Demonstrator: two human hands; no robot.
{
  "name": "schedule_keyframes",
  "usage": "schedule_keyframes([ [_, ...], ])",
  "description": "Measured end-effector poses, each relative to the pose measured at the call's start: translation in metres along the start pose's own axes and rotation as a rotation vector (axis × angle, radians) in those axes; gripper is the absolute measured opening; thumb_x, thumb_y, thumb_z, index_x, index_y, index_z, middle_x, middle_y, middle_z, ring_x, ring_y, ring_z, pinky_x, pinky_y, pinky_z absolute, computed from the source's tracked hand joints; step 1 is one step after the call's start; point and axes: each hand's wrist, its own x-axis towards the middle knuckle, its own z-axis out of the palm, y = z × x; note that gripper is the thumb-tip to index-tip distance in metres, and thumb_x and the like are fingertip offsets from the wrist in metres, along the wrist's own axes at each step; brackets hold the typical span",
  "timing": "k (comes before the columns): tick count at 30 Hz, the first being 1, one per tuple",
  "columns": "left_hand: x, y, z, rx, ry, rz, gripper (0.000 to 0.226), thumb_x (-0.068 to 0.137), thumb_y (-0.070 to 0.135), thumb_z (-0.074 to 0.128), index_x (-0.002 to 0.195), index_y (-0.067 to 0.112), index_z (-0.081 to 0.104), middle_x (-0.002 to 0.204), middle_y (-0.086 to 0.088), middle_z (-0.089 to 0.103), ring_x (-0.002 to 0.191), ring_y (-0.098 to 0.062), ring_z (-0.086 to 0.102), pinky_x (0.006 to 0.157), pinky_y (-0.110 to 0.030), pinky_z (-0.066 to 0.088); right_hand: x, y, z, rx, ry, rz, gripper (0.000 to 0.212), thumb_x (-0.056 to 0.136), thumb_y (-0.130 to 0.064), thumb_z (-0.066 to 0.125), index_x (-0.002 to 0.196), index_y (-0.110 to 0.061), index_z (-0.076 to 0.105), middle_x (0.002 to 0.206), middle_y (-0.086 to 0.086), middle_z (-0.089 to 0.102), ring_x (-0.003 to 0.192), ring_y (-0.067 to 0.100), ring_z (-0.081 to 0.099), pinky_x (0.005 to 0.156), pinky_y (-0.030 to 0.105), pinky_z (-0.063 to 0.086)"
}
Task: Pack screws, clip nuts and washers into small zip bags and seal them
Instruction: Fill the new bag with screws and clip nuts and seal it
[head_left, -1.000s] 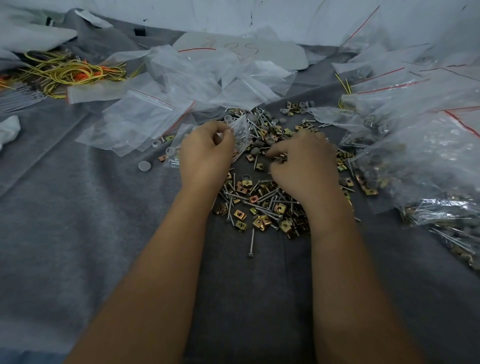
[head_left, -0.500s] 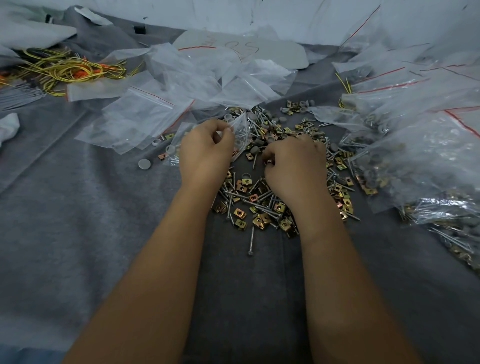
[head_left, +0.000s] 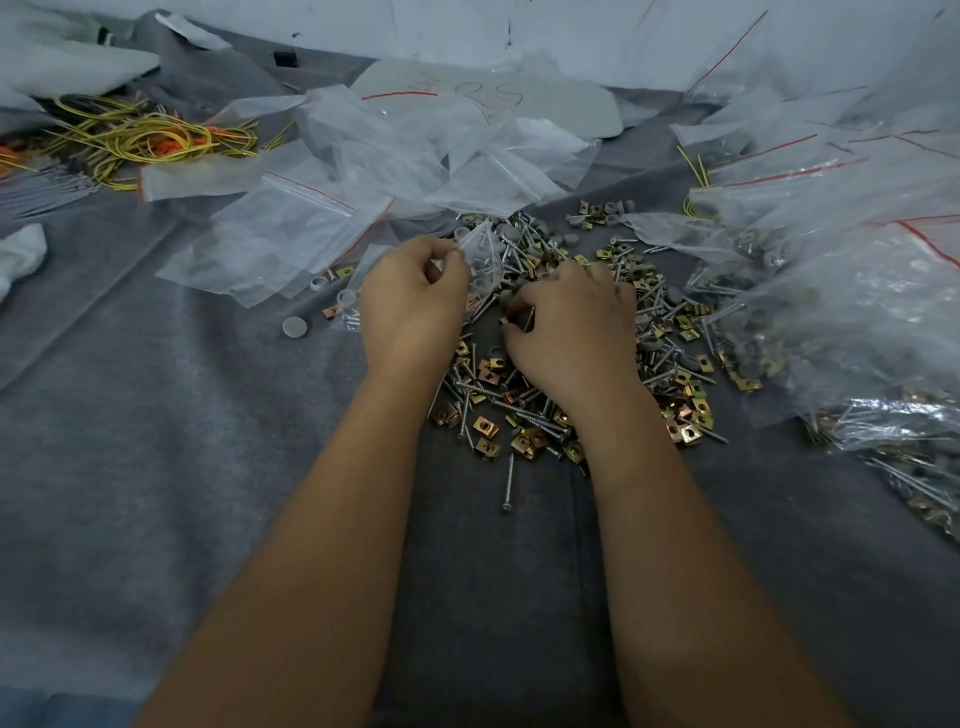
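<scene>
Left hand (head_left: 410, 306) is pinching a small zip bag (head_left: 482, 254) at its top, just above the hardware pile (head_left: 524, 410); right hand (head_left: 571, 322) is curling its fingers, pinching a screw (head_left: 525, 318) over that pile on grey cloth (head_left: 156, 467)

1. Our two bare forearms reach forward from the bottom edge, side by side and a little apart, narrowing the gap toward the wrists.
2. Our left hand (head_left: 413, 306) is back-up, knuckles toward us, fingers curled; thumb and forefinger pinch the bag (head_left: 480, 254) at its near edge, holding it up at the fingertips.
3. Our right hand (head_left: 574, 325) sits just right of the left, also back-up, fingers curled down and inward. Its fingertips pinch a small dark piece on the hand's left side; what kind we cannot tell.
4. The two hands are close but not touching.
5. Both wrists are straight, in line with the forearms.
</scene>
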Motion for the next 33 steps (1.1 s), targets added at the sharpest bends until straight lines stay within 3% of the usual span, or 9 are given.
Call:
schedule_keyframes([
  [6, 0.000, -0.001, 0.000, 0.026, -0.014, 0.008, 0.015, 0.090, 0.025, 0.056, 0.083, 0.036, 0.064, 0.053, 0.008, 0.051, 0.044, -0.002, 0.041, 0.049, -0.026, 0.031, 0.001, 0.000, -0.003, -0.007, 0.036, 0.037, 0.022, 0.088, -0.036, 0.061, 0.102, -0.023, 0.072, 0.112, 0.004, 0.058, 0.115, 0.027, 0.046, 0.096, 0.041, 0.034],
  [11, -0.001, -0.001, 0.001, 0.092, -0.086, 0.051, 0.015, 0.090, 0.029, 0.055, 0.083, 0.039, 0.063, 0.050, 0.016, 0.055, 0.045, -0.004, 0.046, 0.050, -0.029, 0.038, 0.000, -0.004, -0.013, 0.375, 0.273, 0.140, 0.011, 0.084, -0.030, 0.066, 0.090, -0.022, 0.071, 0.100, -0.003, 0.056, 0.101, 0.021, 0.056, 0.089, 0.043, 0.046],
  [17, -0.001, -0.002, 0.001, 0.048, -0.070, 0.030, 0.014, 0.089, 0.028, 0.055, 0.084, 0.037, 0.065, 0.049, 0.013, 0.054, 0.043, -0.001, 0.045, 0.051, -0.029, 0.038, 0.001, -0.006, -0.012, 0.549, 0.156, 0.043, 0.016, 0.088, -0.026, 0.067, 0.103, -0.024, 0.073, 0.102, -0.001, 0.061, 0.097, 0.018, 0.058, 0.087, 0.041, 0.049],
  [19, 0.001, -0.003, 0.001, 0.027, -0.037, 0.010, 0.014, 0.089, 0.027, 0.056, 0.087, 0.036, 0.066, 0.051, 0.010, 0.052, 0.043, 0.000, 0.043, 0.051, -0.027, 0.034, -0.001, -0.002, -0.014, 0.602, 0.134, 0.068, 0.014, 0.086, -0.016, 0.063, 0.088, -0.027, 0.071, 0.087, -0.009, 0.062, 0.080, 0.011, 0.059, 0.074, 0.034, 0.050],
  [21, 0.002, -0.003, 0.000, 0.012, -0.023, 0.001, 0.015, 0.089, 0.025, 0.056, 0.087, 0.035, 0.067, 0.051, 0.009, 0.051, 0.043, -0.001, 0.042, 0.051, -0.027, 0.032, -0.002, 0.002, -0.018, 0.606, 0.025, 0.063, 0.032, 0.078, -0.006, 0.054, 0.070, -0.033, 0.068, 0.074, -0.015, 0.060, 0.067, 0.007, 0.057, 0.063, 0.027, 0.045],
  [23, 0.002, -0.002, 0.000, 0.014, -0.024, 0.002, 0.015, 0.089, 0.025, 0.056, 0.086, 0.036, 0.066, 0.051, 0.009, 0.050, 0.043, -0.002, 0.041, 0.051, -0.027, 0.031, -0.003, 0.003, -0.021, 0.545, -0.120, -0.018, 0.045, 0.070, 0.000, 0.048, 0.063, -0.038, 0.070, 0.078, -0.016, 0.061, 0.080, 0.014, 0.057, 0.071, 0.029, 0.044],
  [26, 0.001, -0.002, 0.000, 0.016, -0.026, 0.003, 0.016, 0.090, 0.025, 0.056, 0.086, 0.036, 0.066, 0.048, 0.010, 0.048, 0.041, -0.001, 0.041, 0.050, -0.027, 0.030, -0.001, 0.004, -0.020, 0.349, -0.237, -0.077, 0.041, 0.074, -0.003, 0.051, 0.076, -0.034, 0.077, 0.096, -0.006, 0.065, 0.105, 0.026, 0.042, 0.089, 0.033, 0.030],
  [28, 0.001, -0.002, 0.001, 0.017, -0.027, -0.001, 0.016, 0.090, 0.025, 0.056, 0.085, 0.036, 0.066, 0.049, 0.010, 0.049, 0.042, -0.001, 0.041, 0.050, -0.027, 0.031, 0.000, 0.007, -0.017, 0.239, -0.235, -0.049, 0.033, 0.081, -0.011, 0.054, 0.088, -0.033, 0.077, 0.105, -0.003, 0.062, 0.109, 0.027, 0.038, 0.087, 0.035, 0.024],
  [33, 0.001, -0.002, 0.000, 0.020, -0.024, 0.001, 0.015, 0.090, 0.025, 0.057, 0.084, 0.036, 0.066, 0.052, 0.009, 0.052, 0.046, -0.003, 0.043, 0.052, -0.027, 0.036, -0.001, 0.012, -0.019, 0.194, -0.140, 0.000, 0.030, 0.082, -0.023, 0.059, 0.105, -0.038, 0.071, 0.110, -0.005, 0.060, 0.114, 0.026, 0.038, 0.096, 0.041, 0.030],
])
